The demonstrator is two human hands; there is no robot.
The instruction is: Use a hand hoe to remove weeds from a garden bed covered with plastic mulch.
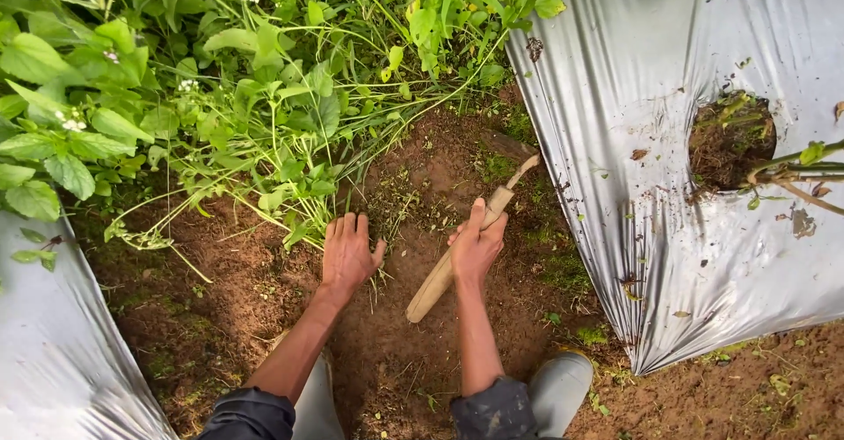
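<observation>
A furrow of bare reddish-brown soil (220, 290) runs between two raised beds covered in silver plastic mulch sheeting (633, 123), one on the right and a corner of another at lower left. A dense tangle of green weeds (220, 80) with small white flowers (70, 123) fills the upper left. A round planting hole (716, 145) in the right sheet shows dark earth, with a green stem (791, 167) leaning out to the right. Scattered moss patches (563, 269) dot the soil.
</observation>
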